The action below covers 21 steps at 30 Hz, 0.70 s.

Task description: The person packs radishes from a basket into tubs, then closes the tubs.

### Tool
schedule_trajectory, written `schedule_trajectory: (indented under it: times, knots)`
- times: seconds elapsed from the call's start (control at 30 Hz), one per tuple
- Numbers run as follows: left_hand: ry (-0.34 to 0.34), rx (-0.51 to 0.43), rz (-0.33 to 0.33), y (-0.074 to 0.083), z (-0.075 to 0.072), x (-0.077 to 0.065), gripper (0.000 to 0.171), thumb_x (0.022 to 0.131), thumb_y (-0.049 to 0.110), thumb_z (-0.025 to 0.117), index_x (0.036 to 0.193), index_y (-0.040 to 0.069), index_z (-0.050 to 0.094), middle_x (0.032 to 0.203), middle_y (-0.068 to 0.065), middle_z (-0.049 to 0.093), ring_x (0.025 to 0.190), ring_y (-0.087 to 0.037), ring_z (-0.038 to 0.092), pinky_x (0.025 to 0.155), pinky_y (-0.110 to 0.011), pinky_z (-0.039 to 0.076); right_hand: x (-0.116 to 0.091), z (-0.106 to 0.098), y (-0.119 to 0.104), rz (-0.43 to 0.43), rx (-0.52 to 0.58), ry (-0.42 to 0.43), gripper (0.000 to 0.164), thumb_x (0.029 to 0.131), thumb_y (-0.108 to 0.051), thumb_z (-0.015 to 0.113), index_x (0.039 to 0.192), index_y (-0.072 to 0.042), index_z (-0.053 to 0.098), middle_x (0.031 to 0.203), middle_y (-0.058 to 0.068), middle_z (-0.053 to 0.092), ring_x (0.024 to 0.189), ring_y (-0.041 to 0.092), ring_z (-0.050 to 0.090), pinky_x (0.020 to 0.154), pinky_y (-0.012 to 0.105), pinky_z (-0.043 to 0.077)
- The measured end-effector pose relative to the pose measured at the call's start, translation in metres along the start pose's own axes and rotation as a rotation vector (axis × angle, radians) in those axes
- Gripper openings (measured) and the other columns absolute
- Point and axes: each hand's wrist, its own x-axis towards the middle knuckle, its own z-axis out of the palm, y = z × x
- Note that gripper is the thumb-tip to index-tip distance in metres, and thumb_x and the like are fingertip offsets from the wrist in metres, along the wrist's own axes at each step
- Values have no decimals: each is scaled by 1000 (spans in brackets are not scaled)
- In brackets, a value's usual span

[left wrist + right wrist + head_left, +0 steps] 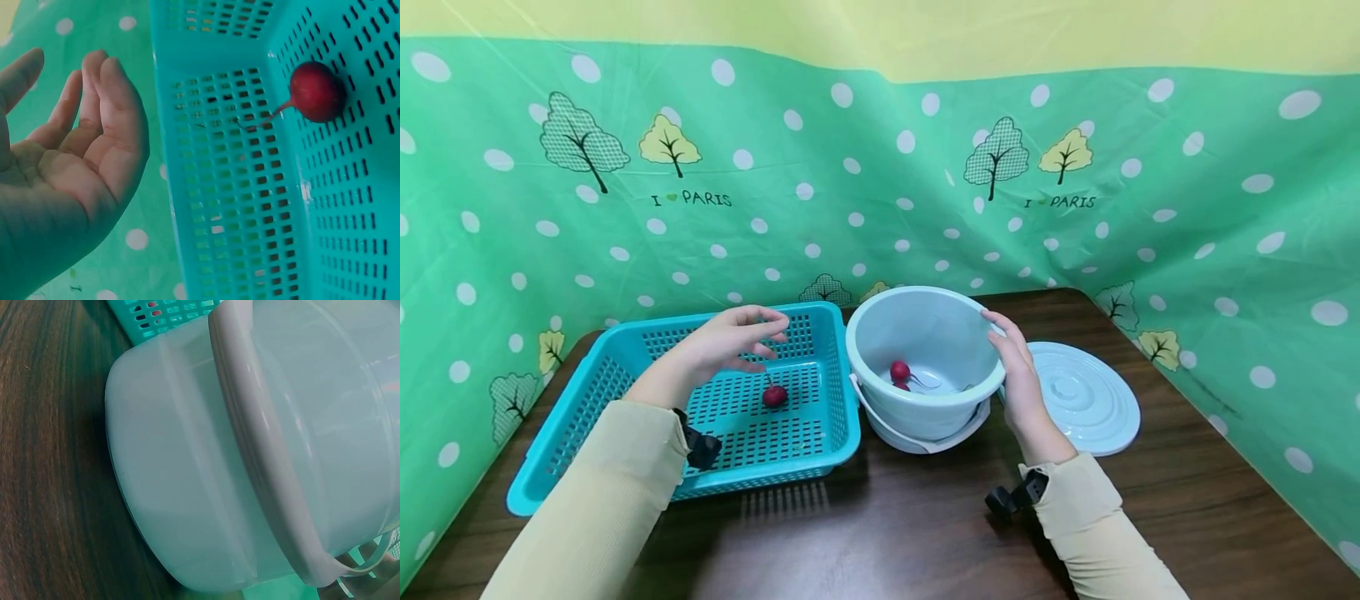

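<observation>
In the head view my left hand (739,337) is over the turquoise basket (842,400), its fingers loosely bent and nothing between them. Below it a red radish (775,396) with a thin root lies on the basket floor; the left wrist view shows the same radish (317,92) apart from the fingers. My right hand (1021,379) holds the pale blue bucket (917,417) by the right side of its rim. Inside the bucket are red radishes (900,372), two of them visible. The bucket's handle (262,444) hangs down along its front.
A pale blue round lid (1078,396) lies on the dark wooden table (895,533), right of the bucket. Basket and bucket stand close side by side. Behind the table hangs a green dotted cloth (865,192) printed with trees.
</observation>
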Motion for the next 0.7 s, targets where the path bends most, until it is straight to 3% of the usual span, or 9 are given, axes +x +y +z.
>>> schedule_trajectory:
  times: [0.27,0.5,0.7]
  knots:
    - [-51,30,-57,-23,-6,12,57,102,39,54,145,5,40,148,-22,45,95,-14,64,94,-43,53,0,0,1,-11,-10,2,49,104,-32,34,150,-15,39,160,2,29,146,24,26,118,54,19]
    - [-49,67,-150,-46,-8,23,58,99,42,58,142,7,44,146,-24,47,122,-37,57,95,-46,52,0,0,1,1,-14,2,48,104,-33,34,150,-16,39,159,1,29,146,24,26,118,53,20]
    - [-119,131,-228,-59,-10,26,59,98,41,60,144,8,42,129,-20,56,90,-25,60,74,-35,53,0,1,0,5,-16,1,49,104,-34,33,150,-17,38,160,1,28,147,24,25,118,54,20]
